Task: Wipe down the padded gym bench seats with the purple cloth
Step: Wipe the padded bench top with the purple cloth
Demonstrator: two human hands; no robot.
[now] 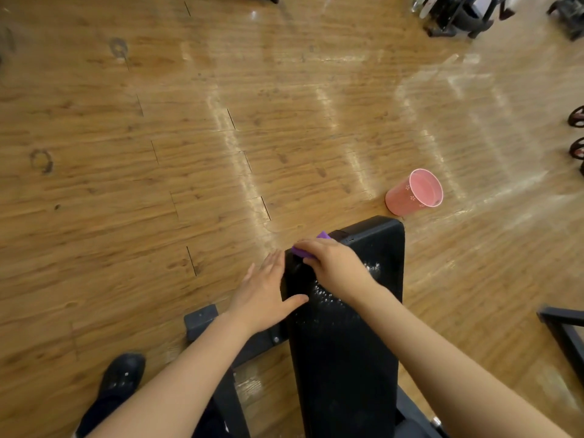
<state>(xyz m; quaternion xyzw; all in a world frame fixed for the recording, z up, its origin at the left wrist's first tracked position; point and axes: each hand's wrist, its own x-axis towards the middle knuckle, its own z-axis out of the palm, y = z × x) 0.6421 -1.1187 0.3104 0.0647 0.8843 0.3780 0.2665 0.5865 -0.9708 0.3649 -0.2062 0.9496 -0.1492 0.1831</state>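
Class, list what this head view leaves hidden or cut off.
- Purple cloth: mostly hidden under the right hand.
- Bench seat: near end cut off by the bottom edge.
- Pink cup: contents unclear.
- Gym equipment: cut off by the top edge.

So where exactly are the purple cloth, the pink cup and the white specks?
purple cloth (298,251), head view, corner showing beside the fingers.
pink cup (403,197), head view, outer wall.
white specks (325,294), head view, cluster on the bench pad.

Purple cloth (302,250) bunched at far-left edge of black padded bench seat (354,311), white-speckled.
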